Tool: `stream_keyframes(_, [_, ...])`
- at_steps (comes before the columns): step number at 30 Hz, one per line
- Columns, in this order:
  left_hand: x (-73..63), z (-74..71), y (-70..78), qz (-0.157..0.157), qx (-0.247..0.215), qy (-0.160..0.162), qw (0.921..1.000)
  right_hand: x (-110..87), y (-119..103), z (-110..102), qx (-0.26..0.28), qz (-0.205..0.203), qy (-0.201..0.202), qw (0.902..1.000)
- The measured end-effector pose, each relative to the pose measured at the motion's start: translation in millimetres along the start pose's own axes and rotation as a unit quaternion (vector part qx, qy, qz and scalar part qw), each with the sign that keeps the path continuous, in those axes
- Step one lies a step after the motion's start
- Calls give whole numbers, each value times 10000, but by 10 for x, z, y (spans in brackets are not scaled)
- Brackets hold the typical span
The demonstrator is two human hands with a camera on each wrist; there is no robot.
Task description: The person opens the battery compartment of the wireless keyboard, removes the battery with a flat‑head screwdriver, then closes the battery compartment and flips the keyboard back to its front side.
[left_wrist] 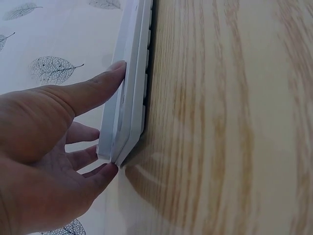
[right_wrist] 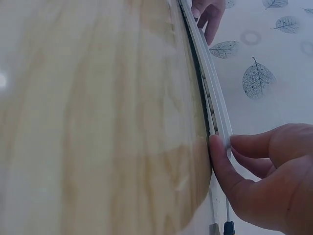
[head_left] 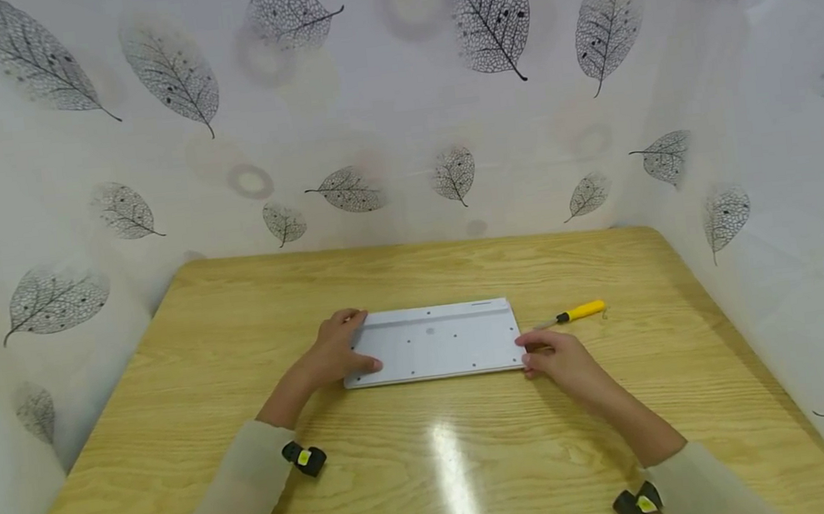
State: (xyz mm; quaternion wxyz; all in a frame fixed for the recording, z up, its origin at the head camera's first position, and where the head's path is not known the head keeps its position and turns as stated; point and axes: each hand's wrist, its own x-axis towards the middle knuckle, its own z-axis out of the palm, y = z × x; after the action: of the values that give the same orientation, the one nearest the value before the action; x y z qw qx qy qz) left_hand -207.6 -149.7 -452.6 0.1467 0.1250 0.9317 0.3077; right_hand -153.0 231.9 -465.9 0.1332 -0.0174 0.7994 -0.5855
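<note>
A white keyboard (head_left: pixel 433 351) lies face down at the middle of the table, its flat back with several small screws turned up. Keys show along its underside in the left wrist view, close to the wood. My left hand (head_left: pixel 335 350) grips the left end, thumb (left_wrist: pixel 100 90) on the back and fingers around the edge. At the right end, my right hand (head_left: pixel 562 363) pinches the keyboard's edge between thumb and fingers. Just beyond that hand lies a screwdriver (head_left: pixel 585 310) with a yellow handle, its shaft pointing toward the keyboard.
The wooden table (head_left: pixel 375 479) has a bright light reflection in front of the keyboard. A pale leaf-printed curtain (head_left: pixel 382 118) surrounds the back and both sides. Small black devices sit on the left wrist (head_left: pixel 305 458) and right wrist (head_left: pixel 637 505).
</note>
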Motion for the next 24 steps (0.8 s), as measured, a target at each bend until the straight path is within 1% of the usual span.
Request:
stream_keyframes(11, [-11,0,0,13,2,14,10000,-38,-76,53,-332,189,259,9989])
stream_keyframes(24, [-15,9,-9,33,-97,39,9999,-49,-95,68,-769,118,371,9963])
